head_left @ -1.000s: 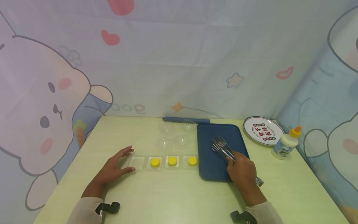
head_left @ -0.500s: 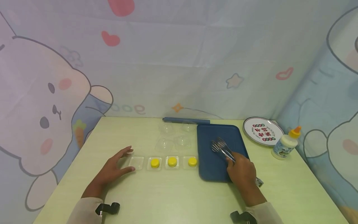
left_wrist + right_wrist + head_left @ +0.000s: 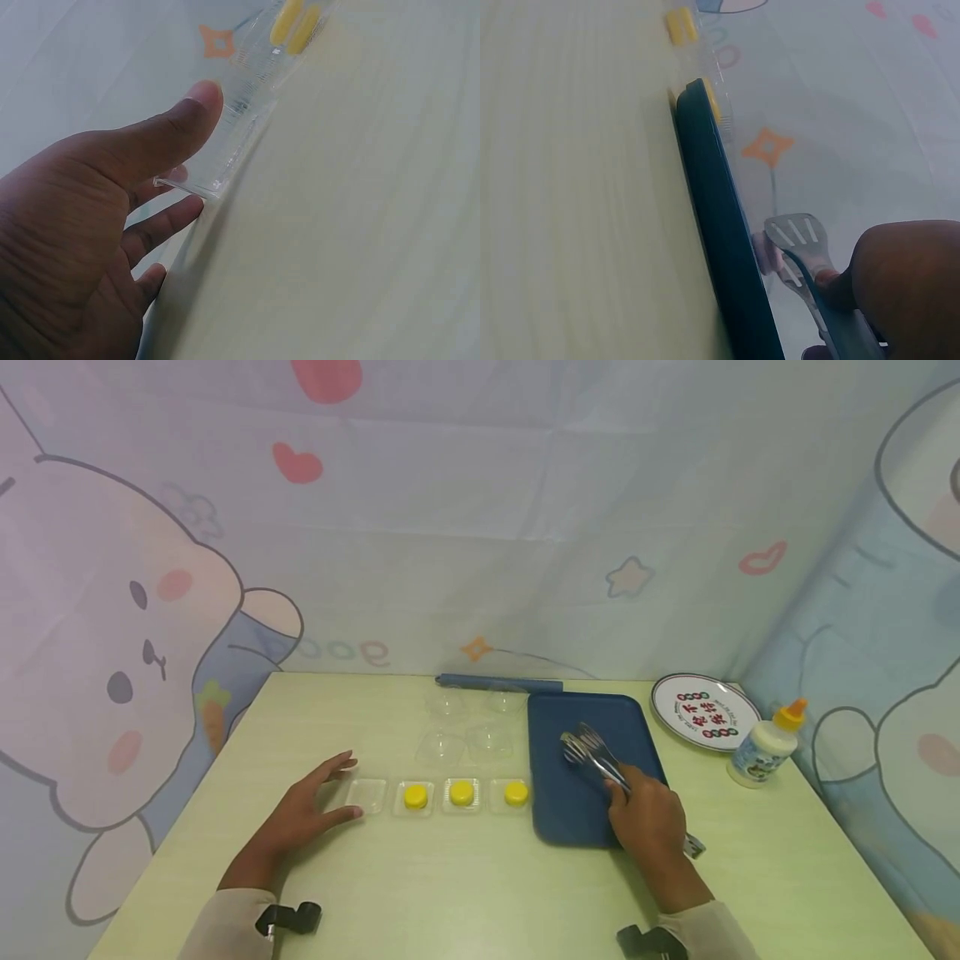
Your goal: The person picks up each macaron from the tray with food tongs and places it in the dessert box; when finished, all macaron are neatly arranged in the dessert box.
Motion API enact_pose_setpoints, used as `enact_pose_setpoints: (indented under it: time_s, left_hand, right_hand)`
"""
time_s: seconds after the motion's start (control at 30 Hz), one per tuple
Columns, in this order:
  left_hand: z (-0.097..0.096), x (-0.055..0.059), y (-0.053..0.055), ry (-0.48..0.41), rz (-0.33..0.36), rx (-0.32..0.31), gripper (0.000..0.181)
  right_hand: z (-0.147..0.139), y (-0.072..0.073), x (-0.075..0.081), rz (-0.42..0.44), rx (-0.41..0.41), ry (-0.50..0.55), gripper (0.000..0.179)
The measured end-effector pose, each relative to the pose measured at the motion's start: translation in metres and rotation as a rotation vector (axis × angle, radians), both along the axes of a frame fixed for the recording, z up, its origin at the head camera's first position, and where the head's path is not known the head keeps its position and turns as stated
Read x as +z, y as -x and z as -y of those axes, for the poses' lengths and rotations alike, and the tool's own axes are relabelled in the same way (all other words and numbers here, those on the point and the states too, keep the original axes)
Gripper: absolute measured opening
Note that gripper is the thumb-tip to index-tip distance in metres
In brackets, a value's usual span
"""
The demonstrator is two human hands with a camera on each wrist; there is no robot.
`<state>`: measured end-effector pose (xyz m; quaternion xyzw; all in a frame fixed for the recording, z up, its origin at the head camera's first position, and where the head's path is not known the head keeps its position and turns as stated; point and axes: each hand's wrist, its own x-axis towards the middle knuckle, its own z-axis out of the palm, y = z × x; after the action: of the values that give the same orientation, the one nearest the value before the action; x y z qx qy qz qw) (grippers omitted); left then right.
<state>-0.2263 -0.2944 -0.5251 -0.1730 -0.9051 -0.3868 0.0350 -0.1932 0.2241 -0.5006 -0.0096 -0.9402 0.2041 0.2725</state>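
My left hand [image 3: 303, 814] lies at the left end of a row of small clear plastic boxes, thumb and fingers loosely spread beside the nearest box [image 3: 367, 797], which holds nothing. Three further boxes each hold a round yellow piece [image 3: 416, 795]. My right hand [image 3: 648, 814] grips metal tongs [image 3: 606, 768], their slotted heads low over a dark blue tray [image 3: 553, 818]. In the right wrist view, a small pale pink lump [image 3: 766, 253] shows at the tong heads [image 3: 799, 232]; whether they pinch it I cannot tell. In the head view this lump is hidden.
Several clear domed lids [image 3: 442, 747] lie behind the boxes. A blue-grey rod [image 3: 498, 682] lies along the table's back edge. To the right of the tray are a white printed plate [image 3: 705, 710] and a glue bottle [image 3: 765, 747] with an orange tip.
The tong heads have shifted slightly left and away from me over the tray, with the right hand moving barely at all. My left hand and the boxes stay in place.
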Motion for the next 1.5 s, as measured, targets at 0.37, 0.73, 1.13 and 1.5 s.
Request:
enact_pose_setpoints:
  time_s: [0.37,0.73,1.13,1.5]
  left_hand:
    - [0.000,-0.001,-0.001,-0.009,0.007,0.001,0.096]
    - [-0.001,-0.002,0.000,-0.002,0.005,-0.005,0.095]
    - [0.000,0.000,0.001,0.005,0.007,-0.002,0.095]
    - [-0.001,0.002,-0.001,0.016,0.023,0.006,0.095]
  right_hand:
    - [0.009,-0.003,0.004,-0.187,0.063,-0.028,0.032]
    - [0.023,0.001,0.001,-0.296,0.133,-0.086,0.034]
    - [0.048,0.005,0.001,-0.412,0.228,-0.146,0.034]
    - [0.093,0.008,-0.001,-0.450,0.340,-0.164,0.028]
